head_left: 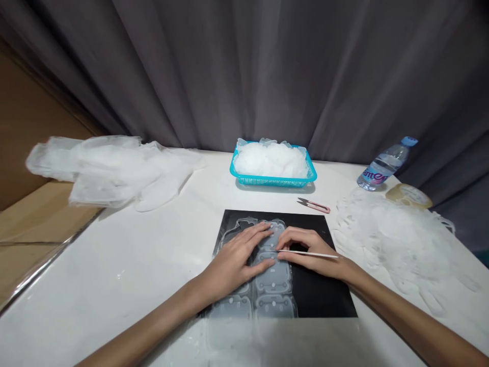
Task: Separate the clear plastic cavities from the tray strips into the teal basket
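Note:
A translucent sheet of moulded pieces [273, 278] lies over the left part of a black mat [321, 295] on the white table. Spread on the sheet, my left hand [244, 252] presses it with its fingers apart. My right hand [309, 250] pinches a thin white stick [317, 254], whose tip touches the sheet between two of the moulded shapes, just right of my left fingertips. The stick's other end points right, over my right wrist.
Behind the mat are a blue basket [275, 181] of white fluffy material and pink-handled snips [315, 205]. White sheets [126, 168] lie left; a water bottle [384, 165], a gold-rimmed roll [410, 194] and a translucent scrap pile [405, 239] lie right. Cardboard [42, 219] borders the left.

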Demonstrator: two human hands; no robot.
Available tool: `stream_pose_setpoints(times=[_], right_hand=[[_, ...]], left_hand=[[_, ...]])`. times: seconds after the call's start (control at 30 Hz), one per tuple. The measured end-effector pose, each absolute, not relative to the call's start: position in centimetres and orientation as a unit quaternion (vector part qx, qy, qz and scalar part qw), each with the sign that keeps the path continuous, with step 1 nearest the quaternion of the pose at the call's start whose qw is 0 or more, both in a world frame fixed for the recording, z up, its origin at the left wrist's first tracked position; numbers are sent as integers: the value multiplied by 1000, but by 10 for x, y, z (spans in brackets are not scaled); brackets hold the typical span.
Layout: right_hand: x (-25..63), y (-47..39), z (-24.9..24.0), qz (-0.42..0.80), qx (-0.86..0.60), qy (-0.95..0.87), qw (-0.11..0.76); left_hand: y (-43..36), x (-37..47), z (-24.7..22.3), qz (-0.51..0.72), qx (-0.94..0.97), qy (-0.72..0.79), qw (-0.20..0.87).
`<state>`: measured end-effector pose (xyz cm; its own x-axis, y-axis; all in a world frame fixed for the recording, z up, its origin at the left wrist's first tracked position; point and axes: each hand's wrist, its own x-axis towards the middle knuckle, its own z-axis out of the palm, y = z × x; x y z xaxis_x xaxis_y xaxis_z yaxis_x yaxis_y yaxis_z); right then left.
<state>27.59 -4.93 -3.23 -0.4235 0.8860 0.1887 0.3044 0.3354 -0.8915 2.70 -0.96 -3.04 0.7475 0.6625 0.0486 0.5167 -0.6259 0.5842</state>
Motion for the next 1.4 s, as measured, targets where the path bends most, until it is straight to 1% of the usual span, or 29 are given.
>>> stream_pose_setpoints(times=[0.23, 0.47, 0.57, 0.7, 0.83, 1.03, 1.13, 1.23, 1.4], right_hand=[[277, -53, -40, 353, -398, -773, 345], [280, -53, -38, 367, -390, -780, 325], [279, -55, -36, 354, -385, -791, 316], [276, -56, -37, 293, -355, -829, 317], [274, -56, -37, 205, -318, -867, 323], [277, -59, -40, 128, -327, -896, 273], [276, -56, -50, 51, -306, -911, 273], [272, -55, -57, -3, -311, -916, 254], [262, -61, -50, -81, -321, -918, 217]], left_hand=[[-10, 26, -38, 142, 896, 328, 265], [-10, 28, -40, 178, 894, 318, 259], [-11, 28, -39, 185, 893, 318, 261], [-12, 28, -37, 165, 895, 320, 263], [-12, 28, -36, 147, 898, 325, 256], [-13, 27, -34, 153, 899, 319, 258], [-12, 26, -35, 150, 900, 322, 254], [-12, 26, -37, 141, 903, 321, 250], [-13, 25, -37, 126, 891, 342, 272]])
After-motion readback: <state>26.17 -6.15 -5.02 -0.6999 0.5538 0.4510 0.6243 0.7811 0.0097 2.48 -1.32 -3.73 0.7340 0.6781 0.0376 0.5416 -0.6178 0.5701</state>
